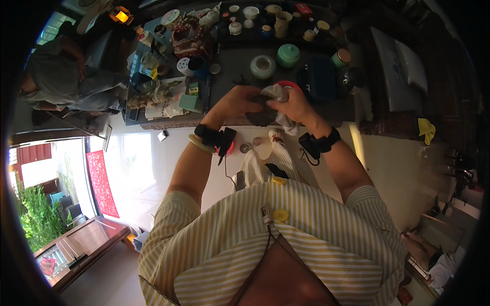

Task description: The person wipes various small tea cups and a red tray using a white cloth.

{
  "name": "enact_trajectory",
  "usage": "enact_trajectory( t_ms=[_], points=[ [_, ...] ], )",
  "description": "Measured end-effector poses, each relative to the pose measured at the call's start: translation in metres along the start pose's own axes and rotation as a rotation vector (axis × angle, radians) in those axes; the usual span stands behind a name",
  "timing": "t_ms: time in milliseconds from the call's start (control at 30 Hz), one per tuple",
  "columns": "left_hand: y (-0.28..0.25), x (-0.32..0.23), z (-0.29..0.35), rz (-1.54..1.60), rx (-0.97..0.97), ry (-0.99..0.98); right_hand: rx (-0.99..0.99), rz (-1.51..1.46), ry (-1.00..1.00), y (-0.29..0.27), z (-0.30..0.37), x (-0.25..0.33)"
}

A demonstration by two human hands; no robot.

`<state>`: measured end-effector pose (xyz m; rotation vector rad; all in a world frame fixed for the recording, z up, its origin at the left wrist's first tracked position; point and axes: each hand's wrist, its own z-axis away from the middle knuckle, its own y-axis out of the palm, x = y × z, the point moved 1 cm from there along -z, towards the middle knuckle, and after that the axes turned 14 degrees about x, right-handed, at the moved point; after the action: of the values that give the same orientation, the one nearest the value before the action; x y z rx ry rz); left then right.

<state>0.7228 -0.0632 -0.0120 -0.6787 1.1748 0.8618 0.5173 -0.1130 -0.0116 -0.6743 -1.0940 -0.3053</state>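
At the near edge of the dark table, my left hand (239, 104) closes round a dark brown, uneven object (261, 117) whose kind I cannot make out. My right hand (296, 105) grips a crumpled pale grey cloth (276, 92), pressed against the dark object; one end of the cloth hangs down below the fingers. Just behind the hands shows part of a red dish (289, 84), mostly covered by the cloth and the right hand. A white round jar (263, 67) and a green lidded jar (288, 55) stand beyond it.
Right of the jars sits a dark blue case (317, 79). A green box (191, 103), newspaper (166, 105) and a dark blue cup (198, 66) crowd the left, near a reddish carved ornament (192, 41). Several small pots line the back. Another person (71, 76) is at far left.
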Motion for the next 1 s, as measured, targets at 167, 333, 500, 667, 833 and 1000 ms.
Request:
enact_trajectory(
  t_ms=[167, 333, 500, 667, 833, 1000],
  points=[
    [0.013, 0.011, 0.003, -0.123, -0.309, 0.042, -0.392, 0.164, -0.334, -0.004, 0.028, 0.019],
    [0.027, 0.010, 0.004, -0.248, -0.445, 0.081, -0.152, 0.435, -0.194, 0.014, 0.026, 0.025],
    [0.028, 0.026, 0.005, 0.018, -0.761, 0.195, 0.026, 0.497, 0.148, 0.010, 0.029, 0.022],
    [0.032, 0.028, 0.002, 0.014, -0.837, 0.252, -0.335, 0.021, -0.281, 0.018, 0.026, 0.018],
    [0.044, 0.016, -0.002, -0.058, -0.826, 0.188, -0.352, 0.402, -0.371, 0.032, 0.021, 0.040],
    [0.047, 0.010, 0.005, -0.057, -0.867, 0.185, -0.599, 0.181, -0.248, 0.018, 0.006, 0.016]
  ],
)
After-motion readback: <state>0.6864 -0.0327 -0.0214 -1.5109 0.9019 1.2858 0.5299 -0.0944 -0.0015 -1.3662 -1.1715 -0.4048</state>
